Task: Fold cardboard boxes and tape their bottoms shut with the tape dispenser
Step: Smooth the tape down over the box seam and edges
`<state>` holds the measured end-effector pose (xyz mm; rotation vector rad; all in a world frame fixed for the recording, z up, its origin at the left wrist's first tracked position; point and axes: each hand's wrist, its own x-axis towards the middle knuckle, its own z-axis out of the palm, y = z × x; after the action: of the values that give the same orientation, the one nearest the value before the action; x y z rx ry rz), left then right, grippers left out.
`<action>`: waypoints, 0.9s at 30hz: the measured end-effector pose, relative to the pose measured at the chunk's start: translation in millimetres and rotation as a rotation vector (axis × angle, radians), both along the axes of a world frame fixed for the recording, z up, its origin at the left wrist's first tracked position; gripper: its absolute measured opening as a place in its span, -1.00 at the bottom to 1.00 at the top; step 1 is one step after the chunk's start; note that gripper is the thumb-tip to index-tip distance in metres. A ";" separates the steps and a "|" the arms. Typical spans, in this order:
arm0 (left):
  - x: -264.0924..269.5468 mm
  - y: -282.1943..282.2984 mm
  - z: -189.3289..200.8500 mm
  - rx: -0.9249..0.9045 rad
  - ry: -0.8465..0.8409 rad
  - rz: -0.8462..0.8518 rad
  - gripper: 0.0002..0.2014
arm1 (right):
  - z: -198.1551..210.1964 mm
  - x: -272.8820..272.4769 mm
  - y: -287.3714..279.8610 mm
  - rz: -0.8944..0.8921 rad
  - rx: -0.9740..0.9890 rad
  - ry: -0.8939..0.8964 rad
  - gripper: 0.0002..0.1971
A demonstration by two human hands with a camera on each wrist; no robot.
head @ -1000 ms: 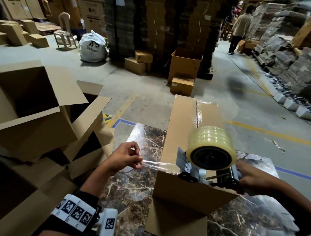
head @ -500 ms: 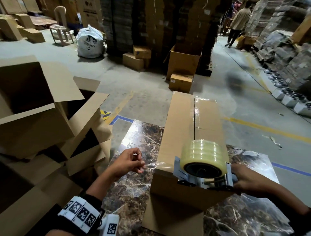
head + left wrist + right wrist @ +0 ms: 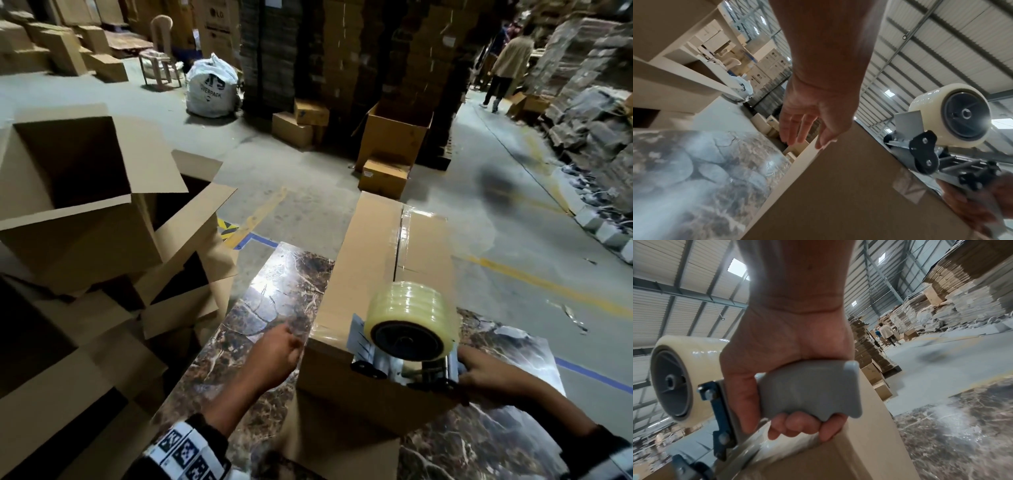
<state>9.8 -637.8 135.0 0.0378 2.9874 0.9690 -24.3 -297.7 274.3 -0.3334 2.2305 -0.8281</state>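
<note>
- We see a concrete floor, grey and scuffed, with yellow and blue painted lines.
- To our left lies a pile of open boxes, plain brown corrugated card with flaps splayed at angles.
- In front of us is a table with a glossy top patterned like dark brown marble with pale veins.
- A long rectangular box of smooth brown card stands on the table, its closed flaps facing up. Clear shiny tape runs along the seam between the flaps.
- The dispenser sits on the near end of the box top. It has a thick roll of cloudy clear tape on a dark round hub, a grey metal frame and a grey moulded handle.
- Our right hand grips that handle, with the fingers curled tightly underneath it and the thumb wrapped round the front.
- Our left hand is at the box's near left corner. Its fingers are straight and slightly apart, and the thumb touches the top edge of the card.
</note>
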 end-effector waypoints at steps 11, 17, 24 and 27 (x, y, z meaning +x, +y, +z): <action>11.0 66.6 11.5 0.702 0.188 0.594 -0.69 | -15.3 -5.2 3.4 0.061 0.075 0.110 -0.88; 3.4 71.5 -5.3 0.886 0.051 0.717 -0.47 | -14.8 -1.9 2.3 0.099 0.122 0.188 -0.85; 1.9 68.6 1.9 0.931 -0.040 0.720 -0.42 | -19.5 -1.2 17.7 0.109 0.071 0.165 -0.90; 0.1 66.0 0.0 0.915 -0.036 0.717 -0.31 | -16.2 3.9 44.5 0.056 0.005 0.108 -0.88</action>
<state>10.0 -571.8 135.0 -1.0601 2.2247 2.2370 -20.4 -253.1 258.1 -0.4455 2.3114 -0.7908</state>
